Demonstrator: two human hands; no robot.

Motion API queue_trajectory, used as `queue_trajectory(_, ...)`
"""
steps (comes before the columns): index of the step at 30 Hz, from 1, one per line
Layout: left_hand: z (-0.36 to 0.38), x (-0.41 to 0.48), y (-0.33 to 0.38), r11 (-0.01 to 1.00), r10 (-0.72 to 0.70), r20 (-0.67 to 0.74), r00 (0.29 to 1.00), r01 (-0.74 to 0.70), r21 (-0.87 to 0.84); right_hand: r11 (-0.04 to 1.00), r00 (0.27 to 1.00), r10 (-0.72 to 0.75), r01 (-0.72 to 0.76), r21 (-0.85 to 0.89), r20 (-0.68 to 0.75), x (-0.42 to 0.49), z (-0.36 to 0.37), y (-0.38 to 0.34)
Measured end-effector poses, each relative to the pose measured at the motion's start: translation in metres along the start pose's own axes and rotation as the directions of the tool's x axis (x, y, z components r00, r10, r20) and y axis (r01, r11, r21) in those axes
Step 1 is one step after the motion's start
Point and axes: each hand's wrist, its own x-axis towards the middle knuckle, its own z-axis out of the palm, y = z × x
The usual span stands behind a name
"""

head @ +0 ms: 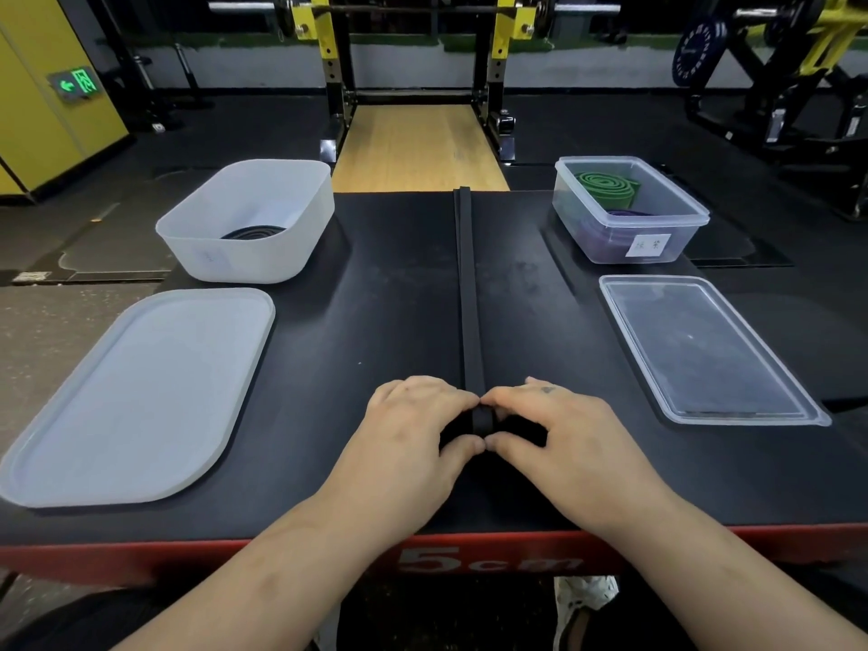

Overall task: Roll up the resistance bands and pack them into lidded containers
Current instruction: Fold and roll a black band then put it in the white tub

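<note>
**Left hand (413,429) and right hand (563,434) lock onto the first turn**

Both sets of fingers are curled at the near edge of the black platform (375,298). Thumbs and forefingers pinch the near end of the black band (469,298) into a small, tight roll. The rest of it lies flat and straight, running to the far edge.

Here's the danger: push harder on one side and the coil will likely skew into a cone. Ease the pinch and the springy rubber could unwind.

At far left, the white tub (244,270) already holds a black coil (253,233), and the white lid (136,397) lies in front of it.
</note>
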Motion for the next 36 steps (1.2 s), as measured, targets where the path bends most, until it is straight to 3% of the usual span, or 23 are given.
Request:
queue_trajectory(9,-0.009,-0.01,0.006,0.997,0.08,0.011,0.997,-0.08,-0.019,0.995,0.997,-0.08,0.079,0.054,0.008,-0.014,-0.007,0.003)
queue_trajectory(15,-0.006,-0.021,0.013,0.999,0.049,0.017,0.999,-0.049,-0.017,0.993,0.992,-0.116,0.116,0.019,0.043,-0.017,-0.012,0.005)
queue_trajectory(23,-0.004,-0.009,0.009,1.0,0.013,0.004,1.0,-0.013,-0.015,0.998,0.998,-0.035,0.038,0.058,-0.05,-0.017,-0.008,0.001)
queue_trajectory(29,-0.005,-0.01,0.01,0.998,-0.056,0.032,0.998,0.057,-0.027,0.995,0.999,-0.032,0.036,0.089,-0.039,-0.01,-0.01,0.0)
queue_trajectory(36,-0.006,0.001,0.008,0.999,-0.024,0.011,1.0,0.024,-0.03,0.994,0.999,0.027,-0.022,0.107,-0.04,-0.01,-0.007,-0.001)
